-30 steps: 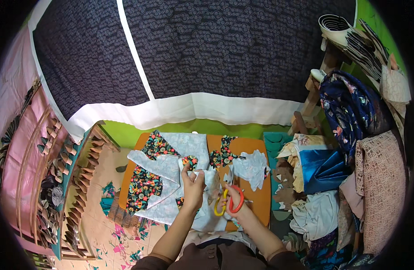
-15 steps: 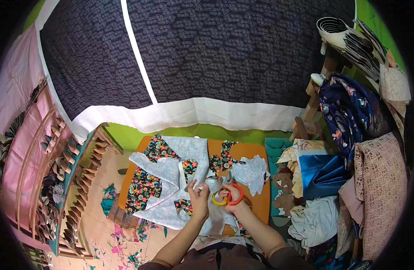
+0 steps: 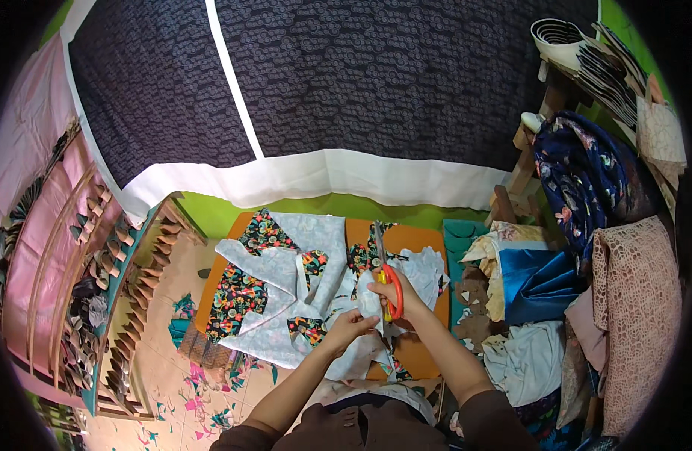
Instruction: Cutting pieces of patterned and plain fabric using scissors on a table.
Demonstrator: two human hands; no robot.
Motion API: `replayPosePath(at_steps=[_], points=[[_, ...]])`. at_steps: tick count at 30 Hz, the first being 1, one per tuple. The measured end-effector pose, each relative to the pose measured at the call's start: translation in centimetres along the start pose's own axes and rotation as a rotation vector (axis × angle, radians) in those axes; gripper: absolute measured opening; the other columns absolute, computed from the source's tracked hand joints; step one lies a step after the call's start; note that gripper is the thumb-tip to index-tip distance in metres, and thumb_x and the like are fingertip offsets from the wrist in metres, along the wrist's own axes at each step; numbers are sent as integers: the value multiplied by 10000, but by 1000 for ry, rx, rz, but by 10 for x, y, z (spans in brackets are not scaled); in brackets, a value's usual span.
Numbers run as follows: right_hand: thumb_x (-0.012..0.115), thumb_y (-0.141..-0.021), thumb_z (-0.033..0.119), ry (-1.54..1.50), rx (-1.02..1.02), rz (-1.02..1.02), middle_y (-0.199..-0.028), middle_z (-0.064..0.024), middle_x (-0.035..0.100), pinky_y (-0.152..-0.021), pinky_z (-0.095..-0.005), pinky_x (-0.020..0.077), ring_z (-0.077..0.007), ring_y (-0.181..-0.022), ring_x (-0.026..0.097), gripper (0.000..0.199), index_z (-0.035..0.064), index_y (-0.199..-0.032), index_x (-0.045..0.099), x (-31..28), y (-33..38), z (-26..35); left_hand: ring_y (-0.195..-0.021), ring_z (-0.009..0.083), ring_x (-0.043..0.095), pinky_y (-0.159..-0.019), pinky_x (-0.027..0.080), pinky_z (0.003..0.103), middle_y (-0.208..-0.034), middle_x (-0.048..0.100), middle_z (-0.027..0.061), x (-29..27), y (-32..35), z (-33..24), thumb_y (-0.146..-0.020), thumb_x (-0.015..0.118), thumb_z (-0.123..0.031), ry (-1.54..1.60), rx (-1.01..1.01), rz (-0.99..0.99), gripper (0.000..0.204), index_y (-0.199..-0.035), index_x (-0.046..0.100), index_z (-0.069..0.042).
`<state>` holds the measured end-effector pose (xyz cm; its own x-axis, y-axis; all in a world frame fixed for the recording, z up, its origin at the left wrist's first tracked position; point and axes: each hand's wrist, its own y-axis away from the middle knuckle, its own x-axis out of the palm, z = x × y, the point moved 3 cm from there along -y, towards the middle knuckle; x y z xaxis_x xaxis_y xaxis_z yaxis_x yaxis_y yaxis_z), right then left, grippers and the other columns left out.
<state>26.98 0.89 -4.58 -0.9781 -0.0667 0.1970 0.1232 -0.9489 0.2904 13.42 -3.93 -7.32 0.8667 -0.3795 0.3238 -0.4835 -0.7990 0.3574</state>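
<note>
My right hand [image 3: 407, 295] is closed round a pair of scissors [image 3: 395, 279] with red and yellow handles, its blades pointing away from me. My left hand [image 3: 347, 331] pinches the lower end of a small whitish fabric piece [image 3: 369, 299], whose upper part touches the right fingers. Under both hands spreads a floral fabric [image 3: 239, 299], black with bright flowers on one side and pale on the other, partly folded over. Right of the scissors lies a crumpled pale fabric piece [image 3: 427, 264]. All this rests on an orange-brown table [image 3: 423, 352].
On the left a slanted rack [image 3: 135, 316] holds rows of pointed pieces. Fabric scraps [image 3: 199, 402] litter the floor below. To the right are a folded blue satin cloth [image 3: 537, 286], a white cloth heap [image 3: 530, 361] and a hanging lace cloth [image 3: 635, 323]. A dark patterned curtain [image 3: 376, 90] covers the back.
The scissors have swung from lying low in the right hand to pointing away, and the right hand has risen. My left hand has turned inward and now pinches the small whitish piece.
</note>
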Motion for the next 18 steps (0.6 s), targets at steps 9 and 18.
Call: replayPosePath(at_steps=[9, 18], points=[[487, -859, 186, 16, -210, 37, -868, -61, 546, -592, -188, 392, -58, -651, 461, 390, 50, -1206, 374, -27, 19, 12, -702, 132, 533, -723, 413, 270, -732, 565, 37, 8, -13, -23, -809, 591, -182, 320, 56, -98, 157, -790, 562, -29], [490, -853, 303, 74, -225, 272, -921, -27, 490, -715, -209, 395, -79, -779, 469, 513, 18, -1248, 329, -24, 71, 26, -765, 114, 551, -734, 463, 252, -872, 574, 45, 22, -4, -120, -812, 571, -96, 263, 461, -266, 173, -966, 537, -24]])
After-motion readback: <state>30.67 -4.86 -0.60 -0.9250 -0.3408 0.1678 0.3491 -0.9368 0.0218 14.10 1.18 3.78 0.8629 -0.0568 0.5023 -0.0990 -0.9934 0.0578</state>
